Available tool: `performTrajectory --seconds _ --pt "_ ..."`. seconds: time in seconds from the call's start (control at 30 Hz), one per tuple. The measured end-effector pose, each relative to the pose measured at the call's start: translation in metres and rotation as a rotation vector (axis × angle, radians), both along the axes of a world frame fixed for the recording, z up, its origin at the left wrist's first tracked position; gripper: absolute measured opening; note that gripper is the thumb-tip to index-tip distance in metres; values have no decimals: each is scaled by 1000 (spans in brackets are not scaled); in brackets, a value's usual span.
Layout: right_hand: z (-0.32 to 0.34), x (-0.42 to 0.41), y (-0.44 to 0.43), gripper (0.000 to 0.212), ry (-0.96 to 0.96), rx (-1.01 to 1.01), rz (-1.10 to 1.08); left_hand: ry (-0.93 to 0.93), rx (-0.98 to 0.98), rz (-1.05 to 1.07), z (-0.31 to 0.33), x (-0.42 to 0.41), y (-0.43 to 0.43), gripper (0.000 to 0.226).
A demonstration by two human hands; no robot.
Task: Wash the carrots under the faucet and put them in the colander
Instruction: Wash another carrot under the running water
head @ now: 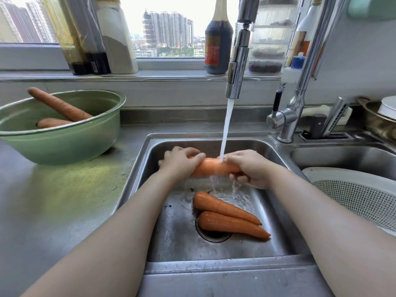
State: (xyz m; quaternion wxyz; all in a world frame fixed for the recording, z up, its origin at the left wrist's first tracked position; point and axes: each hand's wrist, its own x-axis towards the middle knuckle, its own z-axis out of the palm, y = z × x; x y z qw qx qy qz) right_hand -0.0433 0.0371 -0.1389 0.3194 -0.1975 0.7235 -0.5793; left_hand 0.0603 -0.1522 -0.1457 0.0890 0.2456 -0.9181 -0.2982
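Your left hand (181, 160) and right hand (249, 168) were clamped on a carrot (214, 168) under the faucet (236, 67) stream over the sink (276, 213); wet, it risked slipping before reaching the colander (360, 194).

We have a single wide-angle view from the head, looking forward and down into the sink (278, 211) at close range. Our forearms reach in from below; the window (171, 28) lies straight ahead.
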Motion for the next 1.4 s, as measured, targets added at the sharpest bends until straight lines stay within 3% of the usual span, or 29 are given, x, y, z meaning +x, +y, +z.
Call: performTrajectory --seconds 0.13,0.23,0.33,0.4,0.47,0.53,0.6,0.77,0.9,1.0,1.17,1.3,1.4 --pt "2 1 0 23 -22 -18 -23 -111 -228 -300 5 3 4 55" --pt "3 5 0 18 -44 -63 -34 -57 -215 -344 6 3 7 57" --pt "5 9 -3 20 -92 -178 -42 -19 -67 -363 2 1 12 44" --pt "4 13 -8 13 -104 -202 4 21 129 -388 -3 1 15 54" --pt "-2 16 -14 7 -37 -136 41 40 272 -425 -9 0 18 47" --pt "-8 20 -17 8 63 -46 54 31 296 -450 -11 0 21 29" --pt "-10 21 -18 12 106 -40 52 74 344 -433 -12 -1 24 25" --pt "-6 18 -16 16 162 -116 -24 166 621 -338 -11 -5 38 61" --pt "-4 19 -16 31 158 -70 -57 125 811 -357 -8 -4 40 30" --pt "-2 20 -14 37 156 38 -88 76 740 -344 -12 -3 41 28" --pt "-3 18 -8 43 126 87 40 31 659 -317 -8 0 40 27" --pt "-4 9 -1 26 73 100 81 -53 671 -352 -6 5 36 32" --pt "-2 9 2 27 145 117 77 -57 649 -349 -4 6 35 40"
